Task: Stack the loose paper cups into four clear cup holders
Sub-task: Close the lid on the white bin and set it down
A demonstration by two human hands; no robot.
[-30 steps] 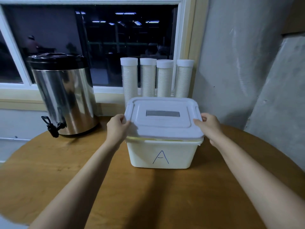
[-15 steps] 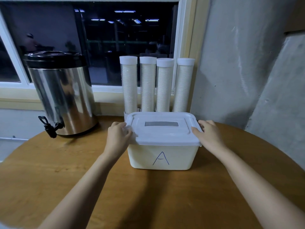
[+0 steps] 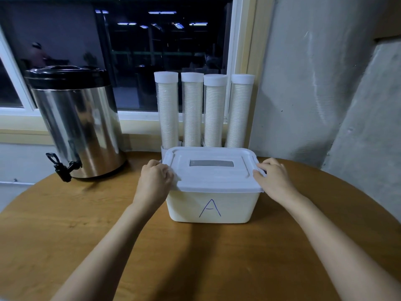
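A white plastic box [image 3: 209, 208] marked with a blue letter A stands on the round wooden table [image 3: 65, 235]. Its translucent white lid [image 3: 211, 170] sits flat on top. My left hand [image 3: 155, 181] grips the lid's left edge with curled fingers. My right hand [image 3: 274, 180] curls over the lid's right edge at the latch. Behind the box stand four clear cup holders [image 3: 204, 111] with white caps, each filled with stacked white paper cups. No loose cups are visible; the box's inside is hidden.
A steel drink dispenser [image 3: 74, 124] with a black lid and black tap stands at the back left of the table. A dark window is behind it. A grey wall [image 3: 314, 83] runs close on the right.
The lid came down from a raised position onto the box and now lies flat. Both hands moved down with it and stay at its side edges.
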